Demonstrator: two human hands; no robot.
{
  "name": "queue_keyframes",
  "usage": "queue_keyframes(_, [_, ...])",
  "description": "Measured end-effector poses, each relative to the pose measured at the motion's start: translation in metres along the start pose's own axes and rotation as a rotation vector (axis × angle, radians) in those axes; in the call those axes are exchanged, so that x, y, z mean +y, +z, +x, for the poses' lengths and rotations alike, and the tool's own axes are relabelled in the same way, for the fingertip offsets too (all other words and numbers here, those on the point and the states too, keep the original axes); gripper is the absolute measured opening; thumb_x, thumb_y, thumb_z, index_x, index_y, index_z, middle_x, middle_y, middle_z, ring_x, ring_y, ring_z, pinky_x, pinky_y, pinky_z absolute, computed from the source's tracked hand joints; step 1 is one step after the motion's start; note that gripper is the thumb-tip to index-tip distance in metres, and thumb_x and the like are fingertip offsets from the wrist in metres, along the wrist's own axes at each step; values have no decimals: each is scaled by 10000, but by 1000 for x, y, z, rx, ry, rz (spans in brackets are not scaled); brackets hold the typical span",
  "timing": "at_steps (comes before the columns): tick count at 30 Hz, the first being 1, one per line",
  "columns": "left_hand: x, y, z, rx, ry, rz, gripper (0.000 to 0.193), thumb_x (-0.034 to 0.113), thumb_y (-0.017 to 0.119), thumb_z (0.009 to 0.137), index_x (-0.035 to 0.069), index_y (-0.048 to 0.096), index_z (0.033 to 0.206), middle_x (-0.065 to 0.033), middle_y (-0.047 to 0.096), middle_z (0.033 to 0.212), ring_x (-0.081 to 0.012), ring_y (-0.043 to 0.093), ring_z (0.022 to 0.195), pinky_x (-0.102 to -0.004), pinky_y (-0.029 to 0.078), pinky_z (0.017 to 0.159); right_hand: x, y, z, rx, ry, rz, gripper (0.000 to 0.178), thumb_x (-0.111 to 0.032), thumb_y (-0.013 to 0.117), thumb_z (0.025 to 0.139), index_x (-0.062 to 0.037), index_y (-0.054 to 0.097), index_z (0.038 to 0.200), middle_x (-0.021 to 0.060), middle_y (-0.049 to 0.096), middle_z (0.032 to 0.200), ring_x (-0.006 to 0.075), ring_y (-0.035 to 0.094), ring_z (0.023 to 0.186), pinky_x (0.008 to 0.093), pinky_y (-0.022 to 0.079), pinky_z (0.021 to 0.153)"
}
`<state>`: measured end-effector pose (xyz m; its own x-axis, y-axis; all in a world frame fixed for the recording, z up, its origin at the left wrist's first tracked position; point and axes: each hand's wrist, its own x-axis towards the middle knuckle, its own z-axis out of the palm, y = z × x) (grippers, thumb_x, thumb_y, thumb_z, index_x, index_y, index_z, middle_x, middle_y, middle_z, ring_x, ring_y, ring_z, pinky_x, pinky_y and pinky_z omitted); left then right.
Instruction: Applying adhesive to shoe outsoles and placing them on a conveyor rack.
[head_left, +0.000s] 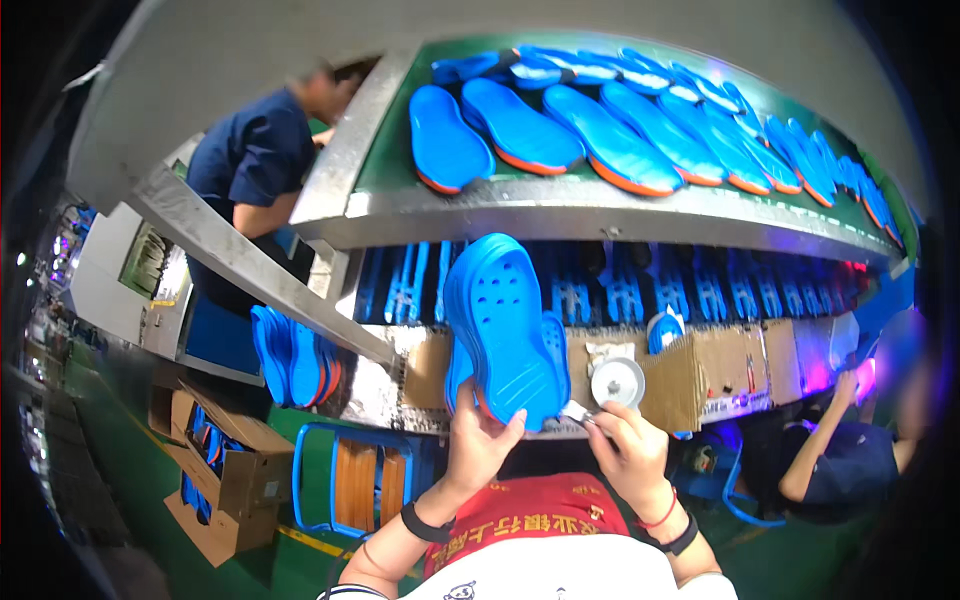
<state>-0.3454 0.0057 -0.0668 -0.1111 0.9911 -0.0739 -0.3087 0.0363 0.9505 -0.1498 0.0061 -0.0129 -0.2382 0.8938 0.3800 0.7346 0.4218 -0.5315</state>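
Note:
In my left hand is a blue foam shoe sole, tilted upright, with small round holes at its upper end and grooves lower down. My fingers and thumb close round its lower end. Another blue perforated piece shows just behind its right edge; whether I hold that too, I cannot tell. My right hand pinches a small tool with a pale flat tip. This tip is close to the sole's lower right edge, and its exact kind is unclear. A white round dish sits on the bench beyond my right hand.
Above the bench, a green conveyor with a metal edge carries several blue soles with orange ends. Cardboard stands on the bench at right. More blue soles stand at left, near an open carton. Co-workers are at both sides.

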Motion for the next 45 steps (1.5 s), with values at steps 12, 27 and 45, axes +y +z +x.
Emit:
queue_keyframes(12, [112,-97,207,-28,-50,-296,309,191,586,940,-54,543,1124,-181,658,1038,-264,683,905,-291,578,792,11,-13,-6,81,186,132,128,5,728,748,-15,638,837,150,671,843,252,647,624,297,493,525])
queue_keyframes(27, [-180,-156,29,-32,-162,930,303,111,715,810,-24,518,997,-134,554,922,-224,577,718,-351,496,662,151,54,-67,-123,351,-274,88,-158,666,812,-72,652,798,103,636,818,326,639,688,414,514,607])
queue_keyframes(45, [-41,-62,14,-139,-400,-103,485,-28,586,887,3,361,1316,-139,557,1195,-231,604,1063,-404,573,856,152,57,-67,-197,365,-257,121,-182,655,827,-62,660,812,113,635,814,334,643,707,430,516,611])
